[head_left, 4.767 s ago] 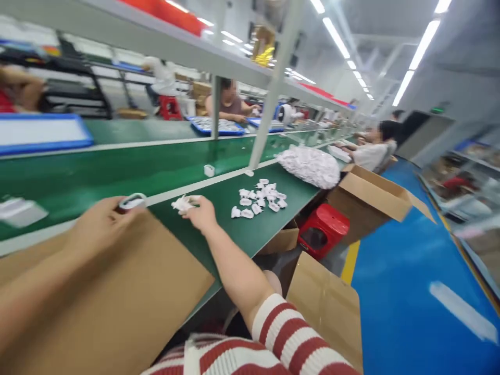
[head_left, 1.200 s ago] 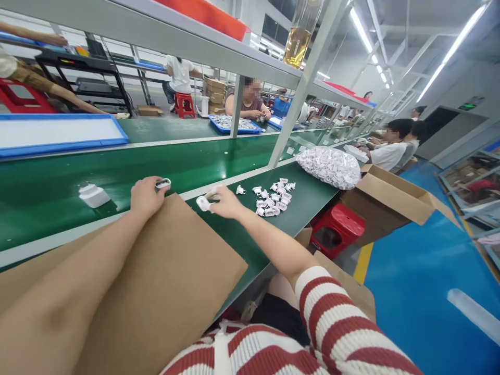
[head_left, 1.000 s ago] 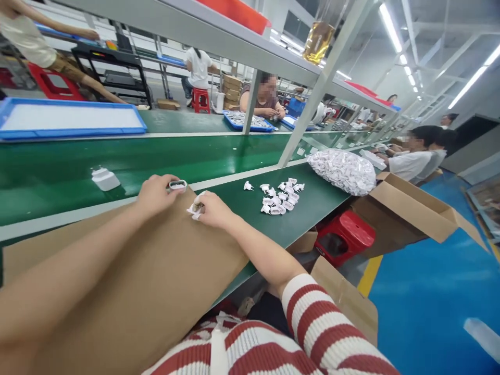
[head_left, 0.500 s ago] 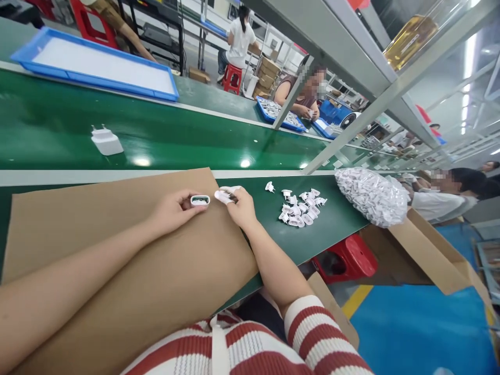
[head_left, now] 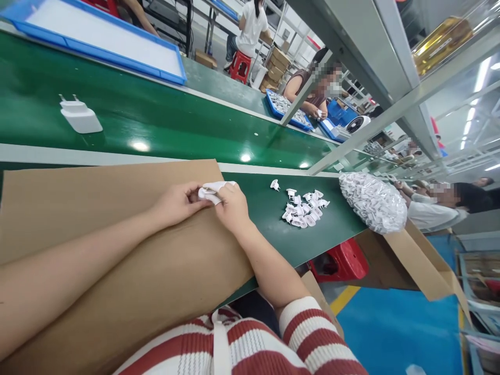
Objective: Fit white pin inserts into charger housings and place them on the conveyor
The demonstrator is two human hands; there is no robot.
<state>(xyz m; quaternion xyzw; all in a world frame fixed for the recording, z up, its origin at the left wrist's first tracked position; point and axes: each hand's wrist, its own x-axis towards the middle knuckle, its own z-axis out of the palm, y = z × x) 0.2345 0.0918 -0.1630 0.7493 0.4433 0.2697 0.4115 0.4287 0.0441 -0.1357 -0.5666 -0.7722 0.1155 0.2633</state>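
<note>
Partly protruding from right grip [head_left: 234, 209]; white piece [head_left: 211, 196]

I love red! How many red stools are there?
3: the near stool by the green table, the far stool under a seated person, and the cut-off stool at top left. More may be hidden.

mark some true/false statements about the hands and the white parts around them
1. The right hand holds a white part close to the left hand. True.
2. The left hand is over the red stool. False: it is over the cardboard sheet.
3. A bag of white pieces lies right of the loose white pieces in the picture. True.
4. All the loose white pieces touch one another. False: one piece lies apart.
5. The white plug has its prongs towards the person. False: they point away.
</note>
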